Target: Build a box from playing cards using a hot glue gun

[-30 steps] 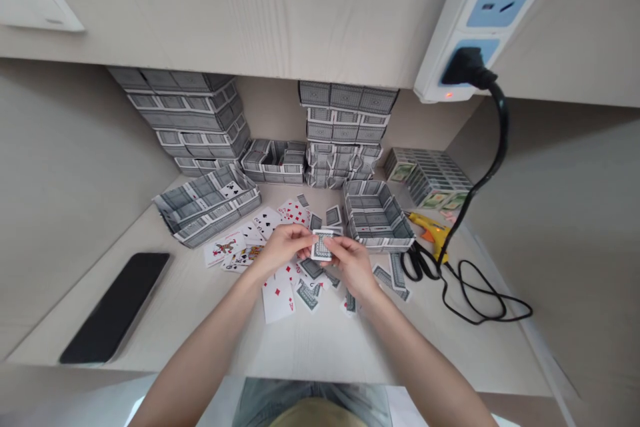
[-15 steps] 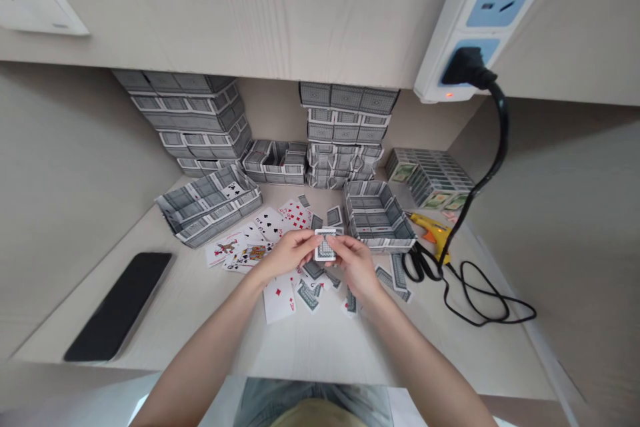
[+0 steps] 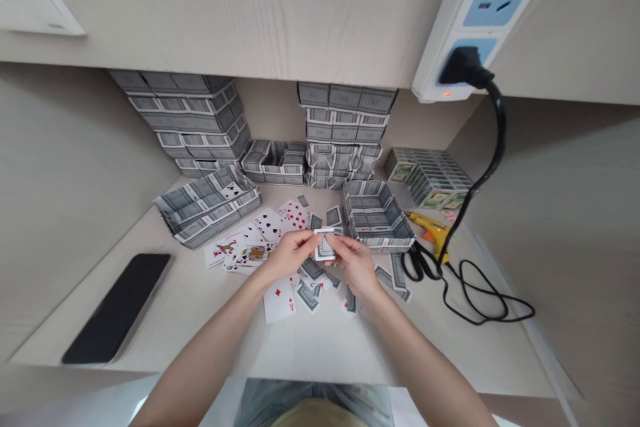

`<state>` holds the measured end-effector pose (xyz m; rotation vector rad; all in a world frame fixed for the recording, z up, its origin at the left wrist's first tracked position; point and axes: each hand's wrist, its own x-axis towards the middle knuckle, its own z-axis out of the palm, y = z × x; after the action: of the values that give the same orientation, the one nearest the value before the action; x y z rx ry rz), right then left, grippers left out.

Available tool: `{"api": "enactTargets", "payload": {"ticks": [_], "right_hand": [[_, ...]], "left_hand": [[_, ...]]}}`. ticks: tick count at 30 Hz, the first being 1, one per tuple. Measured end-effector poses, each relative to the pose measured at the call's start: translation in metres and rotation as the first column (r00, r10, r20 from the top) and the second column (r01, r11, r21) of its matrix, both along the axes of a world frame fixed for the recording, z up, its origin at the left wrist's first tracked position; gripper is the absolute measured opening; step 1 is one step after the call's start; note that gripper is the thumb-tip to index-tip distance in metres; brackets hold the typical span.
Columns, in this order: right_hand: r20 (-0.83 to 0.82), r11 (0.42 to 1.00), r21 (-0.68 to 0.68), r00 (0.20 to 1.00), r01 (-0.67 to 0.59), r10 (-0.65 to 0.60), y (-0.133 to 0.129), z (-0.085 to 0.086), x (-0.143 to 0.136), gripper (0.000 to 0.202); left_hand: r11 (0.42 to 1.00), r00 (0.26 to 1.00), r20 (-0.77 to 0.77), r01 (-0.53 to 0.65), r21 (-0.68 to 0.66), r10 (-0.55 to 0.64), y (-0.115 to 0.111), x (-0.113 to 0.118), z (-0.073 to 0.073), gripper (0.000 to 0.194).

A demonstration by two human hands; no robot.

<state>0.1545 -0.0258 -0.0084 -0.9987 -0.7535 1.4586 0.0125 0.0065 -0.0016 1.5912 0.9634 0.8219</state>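
Observation:
A small folded playing card (image 3: 325, 247), patterned back up with a white border, is pinched between my two hands above the middle of the table. My left hand (image 3: 295, 250) grips its left side with thumb and fingers; my right hand (image 3: 354, 260) grips its right side. Beneath and around them lie cut card pieces (image 3: 309, 295), mostly grey-backed. Face-up playing cards (image 3: 269, 223) spread out to the left, and an ace of diamonds (image 3: 279, 300) lies nearer the front. Right of my hands stands an open box made of cards (image 3: 379, 240).
Another card-made box (image 3: 210, 210) stands at left, by a black phone (image 3: 120, 307). Stacked card boxes (image 3: 345, 127) rise at the back. Black scissors (image 3: 420, 263), a yellow glue gun (image 3: 434, 233) and its cable lie at right. A power strip (image 3: 485, 20) hangs above.
Both hands keep their hold on the folded card, nearly in place. The whole view has shifted very slightly; nothing else has visibly moved.

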Motion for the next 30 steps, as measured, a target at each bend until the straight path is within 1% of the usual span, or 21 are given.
{"api": "enactTargets", "payload": {"ticks": [7, 12, 17, 22, 27, 30], "right_hand": [[-0.005, 1.0, 0.004, 1.0, 0.0, 0.0, 0.0, -0.0005, -0.0006, 0.024], [0.063, 0.999, 0.036, 0.998, 0.025, -0.027, 0.0003, -0.0031, -0.002, 0.024], [0.079, 0.999, 0.041, 0.997, 0.018, -0.021, 0.0002, -0.0037, -0.0014, 0.025], [0.087, 0.998, 0.058, 0.996, 0.015, -0.021, 0.0004, -0.0024, -0.0002, 0.025], [0.072, 0.998, 0.064, 0.997, -0.001, -0.003, -0.0001, -0.0025, -0.0004, 0.024], [0.106, 0.997, 0.083, 0.994, -0.001, -0.008, -0.0002, -0.0032, 0.0005, 0.024]], "left_hand": [[1.0, 0.999, 0.03, -0.031, -0.004, 0.031, -0.0015, 0.0014, -0.0011, 0.043], [0.999, 0.999, 0.027, -0.034, 0.002, 0.034, 0.0001, 0.0014, -0.0006, 0.043], [1.0, 0.998, 0.058, -0.003, -0.028, 0.005, -0.0011, 0.0022, 0.0022, 0.042], [0.999, 0.995, 0.088, 0.041, -0.018, -0.039, -0.0034, 0.0019, 0.006, 0.041], [0.998, 0.992, 0.112, 0.052, -0.018, -0.05, -0.0023, 0.0011, 0.0028, 0.039], [0.999, 0.992, 0.117, 0.05, -0.002, -0.049, -0.0014, 0.0011, -0.0003, 0.04]]}}
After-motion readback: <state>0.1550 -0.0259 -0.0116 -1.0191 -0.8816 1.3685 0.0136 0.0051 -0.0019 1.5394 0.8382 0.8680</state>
